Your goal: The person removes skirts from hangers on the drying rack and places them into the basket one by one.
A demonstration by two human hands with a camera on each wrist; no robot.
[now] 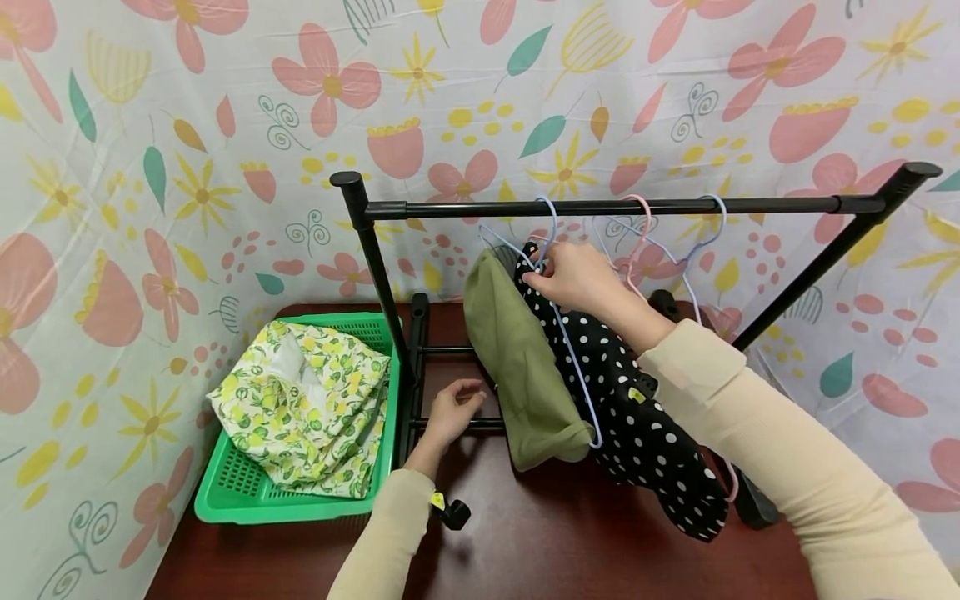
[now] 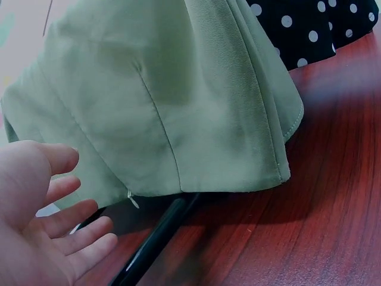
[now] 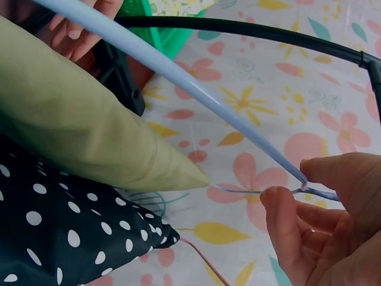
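Observation:
Near the rail, my right hand (image 1: 577, 279) pinches the neck of a blue hanger (image 3: 238, 122) between thumb and fingers. From that hanger hangs an olive green garment (image 1: 506, 358) with seams and a small zipper pull at its lower edge in the left wrist view. Right behind it hangs a black garment with white dots (image 1: 660, 442), on a pink hanger (image 1: 641, 242). My left hand (image 1: 452, 412) is held low, left of the green garment, its fingers loosely spread; in the left wrist view they hold nothing.
The black rack's rail (image 1: 465, 210) runs across the middle. Another blue hanger (image 1: 705, 242) hangs further right. A green basket (image 1: 247, 500) at the left holds lemon-print cloth (image 1: 337, 417). Below lies a dark red tabletop (image 1: 570, 533); a floral sheet (image 1: 450, 100) covers the back.

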